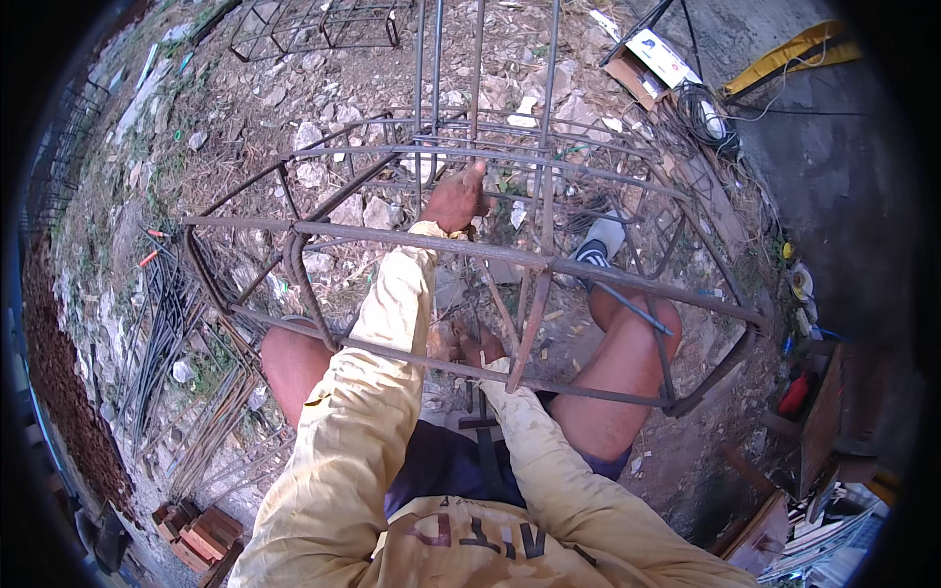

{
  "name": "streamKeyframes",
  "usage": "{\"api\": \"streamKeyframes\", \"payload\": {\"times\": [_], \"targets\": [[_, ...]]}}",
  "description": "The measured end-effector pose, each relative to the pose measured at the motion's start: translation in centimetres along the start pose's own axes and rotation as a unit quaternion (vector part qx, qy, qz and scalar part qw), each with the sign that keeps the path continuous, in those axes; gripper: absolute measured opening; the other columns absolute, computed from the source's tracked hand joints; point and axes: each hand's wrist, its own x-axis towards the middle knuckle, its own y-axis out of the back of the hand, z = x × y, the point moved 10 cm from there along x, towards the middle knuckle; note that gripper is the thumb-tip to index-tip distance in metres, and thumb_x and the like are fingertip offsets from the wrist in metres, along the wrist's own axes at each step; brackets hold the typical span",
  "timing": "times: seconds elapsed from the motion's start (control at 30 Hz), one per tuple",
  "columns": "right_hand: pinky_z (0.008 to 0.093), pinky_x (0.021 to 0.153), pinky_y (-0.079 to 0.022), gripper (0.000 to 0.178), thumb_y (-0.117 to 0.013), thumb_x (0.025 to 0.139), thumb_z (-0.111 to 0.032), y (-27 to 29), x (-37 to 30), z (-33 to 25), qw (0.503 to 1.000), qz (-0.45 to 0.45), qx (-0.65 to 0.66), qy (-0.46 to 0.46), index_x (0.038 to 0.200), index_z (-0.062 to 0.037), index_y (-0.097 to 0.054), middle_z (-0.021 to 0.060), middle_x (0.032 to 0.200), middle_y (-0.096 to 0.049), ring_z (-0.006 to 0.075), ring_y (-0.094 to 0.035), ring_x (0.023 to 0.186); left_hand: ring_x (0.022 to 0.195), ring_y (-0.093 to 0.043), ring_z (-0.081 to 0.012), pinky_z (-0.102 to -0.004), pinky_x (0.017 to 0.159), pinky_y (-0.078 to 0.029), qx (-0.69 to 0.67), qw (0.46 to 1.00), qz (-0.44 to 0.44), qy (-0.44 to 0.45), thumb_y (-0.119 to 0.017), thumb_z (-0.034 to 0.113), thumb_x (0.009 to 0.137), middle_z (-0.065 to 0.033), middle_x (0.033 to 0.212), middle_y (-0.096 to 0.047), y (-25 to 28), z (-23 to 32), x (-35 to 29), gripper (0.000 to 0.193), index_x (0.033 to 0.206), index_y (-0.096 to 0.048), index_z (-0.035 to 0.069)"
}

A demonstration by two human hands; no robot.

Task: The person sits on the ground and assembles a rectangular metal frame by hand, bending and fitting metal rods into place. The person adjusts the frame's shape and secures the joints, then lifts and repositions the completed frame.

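Observation:
A rebar cage (421, 240) of rusty steel bars and bent stirrups stands across in front of me, between and over my bare knees. My left hand (456, 203) reaches over the near bar into the cage. Its fingers are curled and its thumb points up, close to the upright bars (547, 127); what it grips is hidden. Lower down, my right hand (477, 345) is inside the cage behind the lower near bar, beside a slanted rusty bar (529, 328). Its fingers look bent, and I cannot make out what is in them.
Loose thin rods (167, 333) lie in a heap at left, above stacked red bricks (201, 537). Rubble (382, 211) covers the ground. Another cage (314, 29) lies at the far left. At right are a cardboard box (647, 73), coiled cable (704, 116) and a yellow strip (789, 59).

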Motion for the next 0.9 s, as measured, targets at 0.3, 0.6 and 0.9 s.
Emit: {"api": "streamKeyframes", "payload": {"times": [0.3, 0.6, 0.9], "targets": [[0.035, 0.082, -0.048, 0.057, -0.049, 0.094, -0.031, 1.1, 2.9, -0.8, 0.971, 0.131, -0.099, 0.176, 0.143, -0.0085, -0.031, 0.0138, 0.114, -0.06, 0.0238, -0.058, 0.097, 0.074, -0.064, -0.0282, -0.0412, 0.075, -0.046, 0.001, 1.0, 0.025, -0.009, -0.03, 0.061, 0.094, -0.0153, 0.075, -0.068, -0.2, 0.0, 0.2, 0.072, 0.086, -0.059, -0.004], [0.028, 0.05, -0.044, 0.06, -0.049, 0.096, -0.024, 0.0, 2.7, -2.0, 0.98, 0.164, 0.014, 0.113, 0.149, -0.0186, -0.02, 0.0024, 0.087, -0.057, 0.0111, -0.053, 0.059, 0.069, -0.061, -0.0245, -0.0391, 0.073, -0.046, 0.133, 0.981, 0.058, -0.126, -0.026, 0.06, 0.096, -0.0128, 0.08, -0.067, 0.6, 1.3, 0.0, 0.069, 0.09, -0.058, -0.001], [0.0252, 0.044, -0.039, 0.05, -0.048, 0.097, -0.019, -0.4, 5.4, 0.9, 0.96, 0.138, 0.238, 0.053, 0.144, -0.0201, -0.03, -0.0005, 0.073, -0.051, 0.0083, -0.048, 0.053, 0.074, -0.061, -0.0321, -0.0443, 0.075, -0.045, 0.107, 0.988, 0.045, -0.098, -0.029, 0.058, 0.094, -0.0174, 0.078, -0.066, 0.8, 0.5, 0.4, 0.066, 0.086, -0.058, -0.001]]}}
